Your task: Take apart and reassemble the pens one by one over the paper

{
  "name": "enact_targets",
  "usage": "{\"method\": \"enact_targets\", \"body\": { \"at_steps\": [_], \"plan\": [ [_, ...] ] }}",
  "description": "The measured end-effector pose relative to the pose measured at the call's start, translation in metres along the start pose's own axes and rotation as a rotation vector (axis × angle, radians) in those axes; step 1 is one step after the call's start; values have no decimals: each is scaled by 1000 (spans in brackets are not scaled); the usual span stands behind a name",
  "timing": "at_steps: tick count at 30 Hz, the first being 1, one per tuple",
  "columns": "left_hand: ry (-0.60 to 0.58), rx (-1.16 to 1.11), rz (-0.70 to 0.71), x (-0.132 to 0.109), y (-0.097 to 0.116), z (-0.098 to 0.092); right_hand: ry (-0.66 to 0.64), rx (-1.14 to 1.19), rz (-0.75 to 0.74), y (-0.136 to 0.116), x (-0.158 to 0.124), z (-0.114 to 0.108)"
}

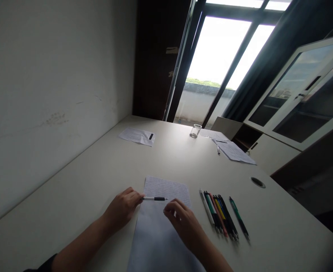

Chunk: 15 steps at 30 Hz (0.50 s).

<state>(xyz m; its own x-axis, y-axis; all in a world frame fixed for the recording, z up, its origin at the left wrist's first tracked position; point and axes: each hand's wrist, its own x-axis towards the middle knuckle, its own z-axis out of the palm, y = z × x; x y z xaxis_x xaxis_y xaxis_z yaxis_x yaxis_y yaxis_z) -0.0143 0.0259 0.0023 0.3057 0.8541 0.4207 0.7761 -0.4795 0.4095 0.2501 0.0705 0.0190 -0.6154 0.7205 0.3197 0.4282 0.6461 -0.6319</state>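
Observation:
My left hand (124, 204) is closed on the rear end of a ballpoint pen (153, 198). The pen has a white barrel and a black grip, and it lies level with its tip toward the right. Just below that tip, my right hand (183, 221) has its fingers curled and the thumb close to the index finger. Whether anything small sits between those fingertips cannot be made out. Under the pen and both hands lies a sheet of paper (161, 238) with lines of writing across its upper part.
Right of the sheet, several pens (219, 215) lie side by side, with a green pen (239, 218) apart from them. Farther back are a plastic-covered paper (136, 136), a glass beaker (195, 130), stacked papers (236, 151) and another pen (218, 149). A round cable hole (257, 182) pierces the table.

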Motion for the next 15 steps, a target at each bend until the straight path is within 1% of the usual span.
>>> {"method": "enact_targets", "body": {
  "at_steps": [3,6,8,15],
  "plan": [
    [0,-26,10,0,1,1,130,106,69,14,-3,-12],
    [1,-45,24,-1,2,2,213,199,122,25,-5,-12],
    [0,-54,32,-1,3,2,230,242,138,28,-5,-10],
    [-6,-61,42,-2,4,3,219,296,110,24,-4,-6]
  ]
}}
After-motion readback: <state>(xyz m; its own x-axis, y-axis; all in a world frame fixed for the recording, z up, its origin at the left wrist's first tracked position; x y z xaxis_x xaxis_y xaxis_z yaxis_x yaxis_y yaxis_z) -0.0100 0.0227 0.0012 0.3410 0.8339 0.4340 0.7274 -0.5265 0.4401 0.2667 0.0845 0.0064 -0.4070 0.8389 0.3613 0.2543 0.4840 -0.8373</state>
